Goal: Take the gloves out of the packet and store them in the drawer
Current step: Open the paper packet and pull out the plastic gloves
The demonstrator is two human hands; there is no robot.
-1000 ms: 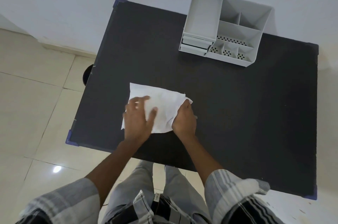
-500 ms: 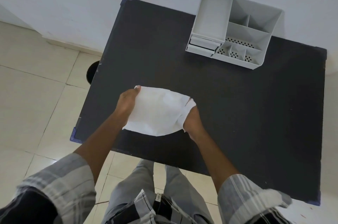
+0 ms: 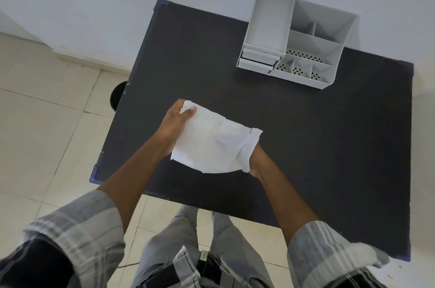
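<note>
I see the packet point(image 3: 213, 146) has come up off the black table point(image 3: 329, 146) since a second ago; my left hand point(image 3: 174, 123) grips its far-left corner, my right hand point(image 3: 255, 158) its near-right end. Gloves still inside; the organizer's drawers point(image 3: 257, 60) far right look closed.

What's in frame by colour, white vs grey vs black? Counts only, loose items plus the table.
White: 1, the packet, held by the left hand and right hand
Grey: 1, the desk organiser with its drawers
Black: 1, the table
Total: 3
</note>
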